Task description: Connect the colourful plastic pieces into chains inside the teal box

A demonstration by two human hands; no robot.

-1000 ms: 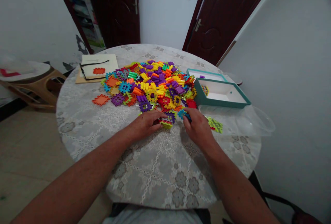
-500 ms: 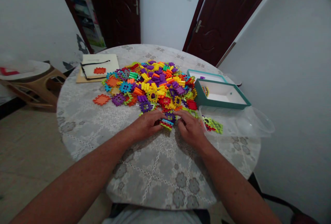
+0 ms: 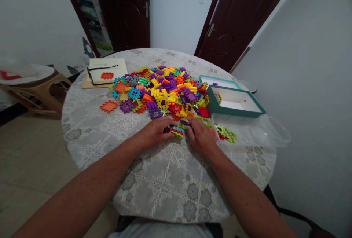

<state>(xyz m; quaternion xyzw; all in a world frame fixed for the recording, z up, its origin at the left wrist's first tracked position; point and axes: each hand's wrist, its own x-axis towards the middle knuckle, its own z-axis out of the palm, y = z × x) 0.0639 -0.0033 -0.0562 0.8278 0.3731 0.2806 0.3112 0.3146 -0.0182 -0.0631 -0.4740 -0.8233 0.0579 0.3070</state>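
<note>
My left hand [image 3: 157, 132] is closed on a small stack of square plastic building tiles [image 3: 177, 132], with blue, red and lime-green edges towards me. Its thumb and fingers press the stack's left side near the table. Close by on the other side, my right hand [image 3: 202, 135] pinches a purple building tile [image 3: 184, 122], tilted so that mostly its edge shows. A lime-green tile lies just under the purple one; whether it joins the stack I cannot tell. A large pile of colourful building tiles and ridged pieces [image 3: 162, 100] spreads just beyond both hands.
A clear plastic tub [image 3: 255, 131] lies at the right with several tiles by its mouth. Behind it stands a green box [image 3: 238, 111]. At the back left, eyeglasses [image 3: 92, 76] and an orange tile [image 3: 107, 75] rest on a pale book [image 3: 110, 62].
The purple tile, which showed its flat face above the stack, is now tilted up in my right fingers. My right fingers have curled in, and a lime-green tile shows beneath.
</note>
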